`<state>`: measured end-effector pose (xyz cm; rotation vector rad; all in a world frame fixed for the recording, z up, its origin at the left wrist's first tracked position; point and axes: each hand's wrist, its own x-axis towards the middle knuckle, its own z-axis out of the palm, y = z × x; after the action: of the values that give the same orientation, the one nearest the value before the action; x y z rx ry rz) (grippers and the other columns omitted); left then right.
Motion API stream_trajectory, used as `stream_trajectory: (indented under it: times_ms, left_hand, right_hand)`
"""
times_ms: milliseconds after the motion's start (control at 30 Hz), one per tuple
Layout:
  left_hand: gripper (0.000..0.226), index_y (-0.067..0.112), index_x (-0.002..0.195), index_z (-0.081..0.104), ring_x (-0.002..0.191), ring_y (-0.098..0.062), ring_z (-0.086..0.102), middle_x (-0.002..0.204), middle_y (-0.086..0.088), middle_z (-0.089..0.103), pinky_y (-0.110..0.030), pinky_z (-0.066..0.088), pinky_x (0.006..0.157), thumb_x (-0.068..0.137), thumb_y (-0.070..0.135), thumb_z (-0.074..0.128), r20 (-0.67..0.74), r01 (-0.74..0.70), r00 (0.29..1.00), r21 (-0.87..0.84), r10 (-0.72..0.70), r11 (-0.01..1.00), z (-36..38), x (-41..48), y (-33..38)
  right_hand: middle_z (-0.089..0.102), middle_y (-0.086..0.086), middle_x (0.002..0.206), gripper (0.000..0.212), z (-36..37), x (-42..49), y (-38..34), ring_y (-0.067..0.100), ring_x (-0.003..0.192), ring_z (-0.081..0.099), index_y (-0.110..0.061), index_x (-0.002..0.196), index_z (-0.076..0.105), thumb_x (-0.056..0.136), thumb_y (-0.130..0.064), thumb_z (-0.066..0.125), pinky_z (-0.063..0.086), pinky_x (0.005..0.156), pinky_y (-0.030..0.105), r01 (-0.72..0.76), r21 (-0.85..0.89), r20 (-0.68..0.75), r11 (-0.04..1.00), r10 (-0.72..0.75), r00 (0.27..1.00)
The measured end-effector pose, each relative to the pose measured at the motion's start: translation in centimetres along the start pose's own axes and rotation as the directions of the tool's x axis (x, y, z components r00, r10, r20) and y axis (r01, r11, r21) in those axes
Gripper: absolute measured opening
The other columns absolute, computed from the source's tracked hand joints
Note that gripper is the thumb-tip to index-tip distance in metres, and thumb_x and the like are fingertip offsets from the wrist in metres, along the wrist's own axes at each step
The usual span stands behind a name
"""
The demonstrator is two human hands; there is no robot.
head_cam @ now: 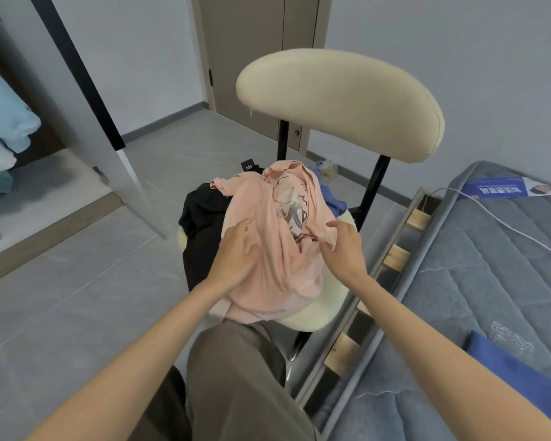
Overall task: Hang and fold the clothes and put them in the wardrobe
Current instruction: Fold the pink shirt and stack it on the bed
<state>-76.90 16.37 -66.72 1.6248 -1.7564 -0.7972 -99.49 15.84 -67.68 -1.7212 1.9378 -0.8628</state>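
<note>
1. Head view: the pink shirt (pixel 268 243) is heaped at the centre on the chair (pixel 341 103), over a black garment (pixel 201 218) at its 9 o'clock.
2. The left hand (pixel 236 253) is laid on it, fingers straight and apart, seemingly to steady the pile.
3. A fold is pinched by the right hand (pixel 344 246), probably for lifting.
4. The wardrobe (pixel 39 183) is seen at 9 o'clock.

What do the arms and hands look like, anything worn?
Left arm and right arm are bare to the frame edge, no sleeves in view. Left hand and right hand: no gloves, rings or watch visible. Grey-brown trousers.
</note>
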Motion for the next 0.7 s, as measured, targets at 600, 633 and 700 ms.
stream_trajectory:
  times_ms: [600,633,700]
  left_hand:
    - [0.046,0.023,0.143,0.039,0.14,-0.019,0.022,0.15,-0.006,0.029,-0.027,0.017,0.11,0.097,0.027,0.048,0.214,-0.053,0.976,0.039,0.044,0.998,1.1,2.5,2.7]
    - [0.046,0.021,0.143,0.039,0.139,-0.018,0.023,0.149,-0.006,0.031,-0.027,0.018,0.11,0.098,0.025,0.048,0.211,-0.063,0.976,0.029,0.056,0.998,0.8,2.4,3.1]
    - [0.045,0.019,0.142,0.039,0.137,-0.017,0.027,0.146,-0.006,0.036,-0.025,0.021,0.108,0.098,0.023,0.047,0.188,-0.092,0.978,0.011,0.088,0.996,0.0,2.2,4.2]
  right_hand:
    - [0.059,0.016,0.097,0.026,-2.1,5.5,-1.7,0.026,0.086,0.053,-0.002,0.094,0.06,0.101,-0.014,0.037,0.036,0.069,0.028,0.144,0.005,-0.056,0.99,-0.143,0.988]
    - [0.059,0.012,0.091,0.027,-3.1,5.5,-2.8,0.022,0.08,0.052,-0.006,0.088,0.057,0.101,-0.015,0.036,0.034,0.064,0.025,0.163,0.048,-0.102,0.985,-0.158,0.982]
    - [0.057,0.002,0.083,0.025,-5.2,5.5,-5.3,0.014,0.075,0.049,-0.014,0.085,0.056,0.101,-0.014,0.036,0.032,0.061,0.018,0.22,0.158,-0.177,0.963,-0.192,0.965]
